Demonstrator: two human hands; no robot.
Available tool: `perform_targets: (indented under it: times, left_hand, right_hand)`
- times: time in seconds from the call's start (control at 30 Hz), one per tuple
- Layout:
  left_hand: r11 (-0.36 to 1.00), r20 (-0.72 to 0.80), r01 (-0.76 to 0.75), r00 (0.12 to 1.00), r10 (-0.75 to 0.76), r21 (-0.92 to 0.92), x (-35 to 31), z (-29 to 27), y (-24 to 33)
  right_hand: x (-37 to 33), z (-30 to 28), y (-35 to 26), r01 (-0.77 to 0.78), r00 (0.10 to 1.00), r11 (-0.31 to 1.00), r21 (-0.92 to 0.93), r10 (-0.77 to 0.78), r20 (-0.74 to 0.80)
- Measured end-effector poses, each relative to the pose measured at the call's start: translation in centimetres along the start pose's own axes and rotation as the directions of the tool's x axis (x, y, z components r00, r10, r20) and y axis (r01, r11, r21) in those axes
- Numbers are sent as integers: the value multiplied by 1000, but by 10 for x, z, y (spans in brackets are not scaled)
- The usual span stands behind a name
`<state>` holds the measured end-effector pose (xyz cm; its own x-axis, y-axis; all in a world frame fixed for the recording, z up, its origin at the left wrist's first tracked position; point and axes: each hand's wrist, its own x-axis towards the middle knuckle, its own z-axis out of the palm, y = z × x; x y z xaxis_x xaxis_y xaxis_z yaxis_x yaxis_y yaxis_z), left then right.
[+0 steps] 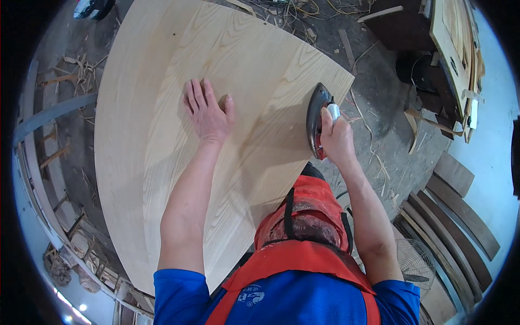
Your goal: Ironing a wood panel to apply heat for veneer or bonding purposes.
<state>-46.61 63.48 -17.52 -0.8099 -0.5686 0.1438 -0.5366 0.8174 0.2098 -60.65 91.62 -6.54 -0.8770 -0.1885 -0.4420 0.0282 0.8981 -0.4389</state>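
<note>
A broad pale wooden panel [260, 70] with visible grain spreads out before me, one side curved and its right edge running close to my body. My left hand [208, 112] lies on the panel's face, fingers stretched out and the thumb apart. At the right edge my right hand [337, 138] is wrapped round the handle of a clothes iron [316, 116]. The iron has a dark soleplate, and a bit of red shows at its rear. It sits over the panel's edge; whether its underside touches the wood I cannot tell.
A dark cabinet-like piece topped with wooden boards [455, 49] stands at the far right. Curved planks [455, 216] lean at the lower right beside a wire fan guard [416, 262]. Wood scraps and cables [303, 11] litter the concrete floor. A curved metal frame [51, 119] runs along the left.
</note>
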Motion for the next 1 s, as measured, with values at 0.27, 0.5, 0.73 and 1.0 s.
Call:
perform_targets:
  times: [0.27,0.5,0.73,1.0]
  left_hand:
    - [1000,-16,1,1000,-1,10,-3,-2,0]
    - [1000,0,17,1000,-18,-22,-1,-1,1]
    - [997,-18,73,997,-74,-35,-11,-11,0]
    - [789,-209,535,771,-602,-302,-196,-35,107]
  right_hand:
    - [-2,11,17,68,997,993,99,-66,-28]
    - [-48,22,48,347,931,935,72,-353,95]
    - [57,-24,44,324,946,946,-36,-322,45]
    - [-3,-11,60,783,516,622,-3,-647,561]
